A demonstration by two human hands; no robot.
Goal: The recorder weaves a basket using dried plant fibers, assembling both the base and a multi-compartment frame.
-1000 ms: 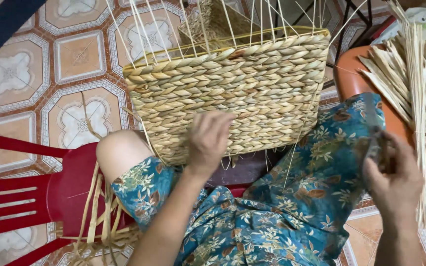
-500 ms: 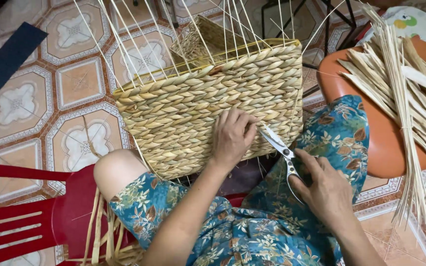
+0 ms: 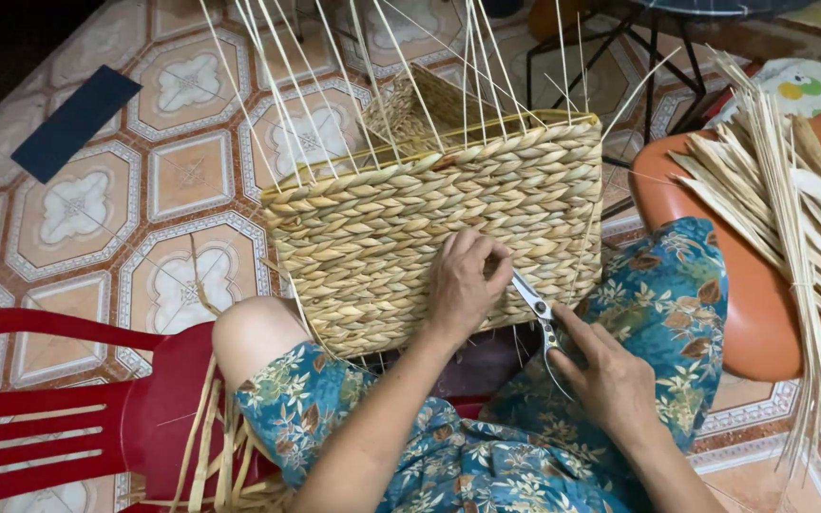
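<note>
— Scissors point(image 3: 542, 318) are now held in the right hand point(image 3: 610, 380), the blades slightly parted and the tips brought up against the woven basket point(image 3: 439, 237). A second ago nothing like that was at the weave; the right hand was lifted well out to the side, beside the bundle of straw strips point(image 3: 791, 218).

— And the left hand point(image 3: 463, 285)?

— It is pressed flat on the near wall of the basket, just beside the scissor tips, fingers curled over the plaits. It has been shifted a little towards the blades since half a second ago. Nothing is clamped in it; the wall is only steadied.

— Where is the basket kept?

— It is propped on the lap, between the knees, directly ahead of both hands, with bare upright stakes point(image 3: 372, 85) rising from its rim. It has been tilted and drawn slightly closer than before.

— What is meant by the change?

— Judged from the blades at the weave, trimming is in hand: a loose end near the left fingers seems to be singled out, though the end itself is too thin to be made out.

— What else is nearby?

— A red chair point(image 3: 68, 418) is seen beyond the left elbow, an orange stool point(image 3: 705, 190) under the strips beyond the right wrist.
</note>
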